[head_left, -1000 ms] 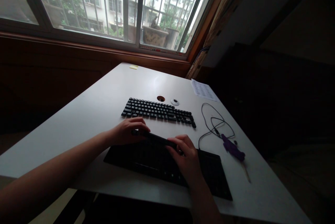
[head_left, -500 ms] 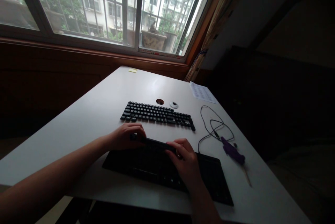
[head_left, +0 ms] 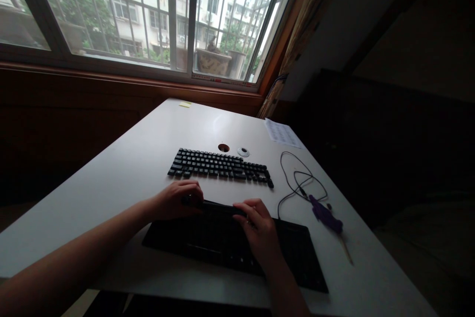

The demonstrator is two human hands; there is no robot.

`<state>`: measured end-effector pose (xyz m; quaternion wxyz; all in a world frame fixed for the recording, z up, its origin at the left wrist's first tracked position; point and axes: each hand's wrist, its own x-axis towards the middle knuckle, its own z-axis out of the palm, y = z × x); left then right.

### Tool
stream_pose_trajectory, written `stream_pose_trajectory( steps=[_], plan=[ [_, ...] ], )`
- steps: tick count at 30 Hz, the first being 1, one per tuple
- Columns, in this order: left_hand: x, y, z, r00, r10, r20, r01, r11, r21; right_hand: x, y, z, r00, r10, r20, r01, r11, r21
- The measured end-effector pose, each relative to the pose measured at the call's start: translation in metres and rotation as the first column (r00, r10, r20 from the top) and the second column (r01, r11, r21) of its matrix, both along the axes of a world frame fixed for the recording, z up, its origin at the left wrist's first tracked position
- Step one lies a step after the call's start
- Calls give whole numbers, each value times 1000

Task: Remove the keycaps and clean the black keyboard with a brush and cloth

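Observation:
A black keyboard base [head_left: 305, 257] lies near the table's front edge. Above its far edge, a long narrow black bar [head_left: 218, 203] spans between my two hands. My left hand [head_left: 176, 202] closes its fingers and thumb round the bar's left part. My right hand [head_left: 260, 228] pinches the right part between thumb and fingers, its wrist over the base. Shadow hides most detail on the base, and I cannot tell whether the bar touches it. Beyond my hands, loose black keycaps [head_left: 218, 164] are laid out in rows like a keyboard.
At right a black cable [head_left: 293, 192] loops from the base beside a purple object [head_left: 326, 215] with a thin tan rod. Behind the keycaps are a round table hole [head_left: 223, 148] and a white ring cover [head_left: 243, 152]. Paper [head_left: 282, 132] and yellow notes [head_left: 185, 104] lie farther back.
Both hands stay on the bar, which now looks slightly lower and closer to the base. The view has shifted a little.

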<state>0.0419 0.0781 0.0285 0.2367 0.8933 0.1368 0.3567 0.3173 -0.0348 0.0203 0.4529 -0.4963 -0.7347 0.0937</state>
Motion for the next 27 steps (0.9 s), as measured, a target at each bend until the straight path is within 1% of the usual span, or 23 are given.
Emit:
stream_pose_trajectory(
  steps=[8, 16, 23, 27],
  plan=[
    [2, -5, 3, 1000, 19, 1, -19, 1000, 16, -1, -1, 2, 1000, -24, 6, 24, 999, 30],
    [0, -5, 1, 999, 36, -30, -34, 998, 54, -2, -2, 3, 999, -24, 31, 23, 998, 52],
    [-1, -3, 3, 997, 75, -30, -72, 994, 81, -4, -2, 7, 984, -52, 172, 43, 997, 61],
    [-5, 3, 4, 995, 95, -26, -92, 991, 95, -6, -2, 22, 962, -33, 270, 33, 999, 2]
  ],
)
